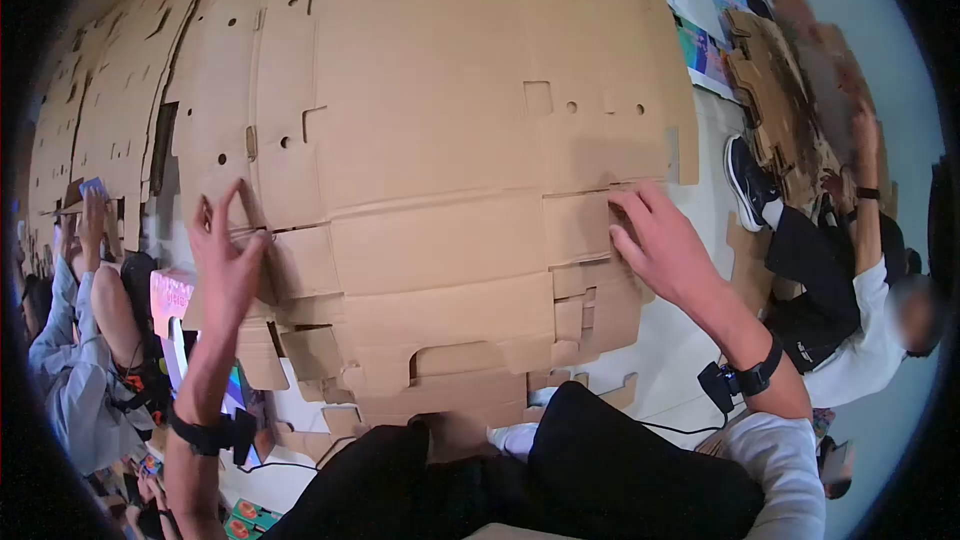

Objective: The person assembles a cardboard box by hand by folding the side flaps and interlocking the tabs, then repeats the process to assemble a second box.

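Observation:
A large brown cardboard sheet [430, 140], cut and creased like a flattened box, lies in front of me. My left hand [228, 255] is at its left side, with thumb and forefinger spread apart, and the thumb tip is by a side flap [303, 258]. On the opposite side, my right hand [668, 245] touches the outer edge of another flap [578, 228], its thumb and fingertips apart. Whether any finger reaches under the cardboard is hidden. Nearest my legs, the sheet has a panel with a curved cutout [455, 360].
More flat cardboard [120, 60] lies at the left. A person in a light blue shirt [75, 370] is on that side, another in a white shirt [865, 340] on the right. Printed colourful sheets [705, 50] lie at upper right. Cables run from both wrist straps.

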A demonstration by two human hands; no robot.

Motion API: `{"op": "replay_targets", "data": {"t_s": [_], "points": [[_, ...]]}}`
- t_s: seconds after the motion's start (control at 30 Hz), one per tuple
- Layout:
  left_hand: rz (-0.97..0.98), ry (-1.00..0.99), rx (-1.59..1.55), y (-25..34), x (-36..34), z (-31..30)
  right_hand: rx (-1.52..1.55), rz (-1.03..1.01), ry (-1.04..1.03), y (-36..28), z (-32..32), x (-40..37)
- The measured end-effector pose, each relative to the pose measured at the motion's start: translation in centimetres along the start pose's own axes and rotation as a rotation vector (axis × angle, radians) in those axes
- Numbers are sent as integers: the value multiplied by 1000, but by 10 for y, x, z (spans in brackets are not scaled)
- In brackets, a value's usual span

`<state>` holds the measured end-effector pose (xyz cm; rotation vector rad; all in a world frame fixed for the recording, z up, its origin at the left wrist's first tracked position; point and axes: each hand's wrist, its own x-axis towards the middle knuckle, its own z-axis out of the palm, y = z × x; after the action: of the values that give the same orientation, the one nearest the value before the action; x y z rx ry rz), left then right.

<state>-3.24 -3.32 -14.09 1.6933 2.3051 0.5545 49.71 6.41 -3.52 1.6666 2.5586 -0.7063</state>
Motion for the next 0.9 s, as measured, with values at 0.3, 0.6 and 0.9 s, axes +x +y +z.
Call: {"op": "replay_targets", "data": {"t_s": [0.3,0.6,0.9], "points": [[-137,-181,-476,73,-50,-10,35,-475,44,-4,-1,-4],[157,-377,-661,79,-45,-16,42,-518,-80,-17,20,32],[376,-298,-174,74,-39,-11,450,-223,-85,-36,14,33]]}}
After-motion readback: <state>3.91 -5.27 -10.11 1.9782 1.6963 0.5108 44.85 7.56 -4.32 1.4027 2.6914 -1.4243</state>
